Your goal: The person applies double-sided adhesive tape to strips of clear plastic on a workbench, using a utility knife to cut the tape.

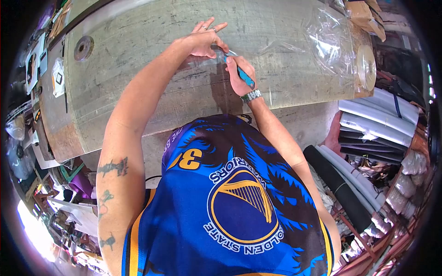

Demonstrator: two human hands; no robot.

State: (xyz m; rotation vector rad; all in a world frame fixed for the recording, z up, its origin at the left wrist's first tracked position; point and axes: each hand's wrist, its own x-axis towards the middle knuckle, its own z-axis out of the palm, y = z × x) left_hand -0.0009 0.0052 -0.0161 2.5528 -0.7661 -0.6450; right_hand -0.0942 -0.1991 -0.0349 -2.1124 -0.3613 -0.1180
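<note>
My right hand is closed around a blue cutter-like tool, whose tip points up and left towards my other hand. Just left of it, my left hand is low over the worn table, with its fingers spread and rings on some of them. Thin clear plastic lies on the table to the right of both hands. Its edge near my fingertips is too faint to make out, and so is any contact with it.
A round disc lies at the table's left, near a small clear packet. Crumpled clear plastic, a clear roll and cardboard are at the right. Rolled sheets and a black roll stand beyond the table's right side.
</note>
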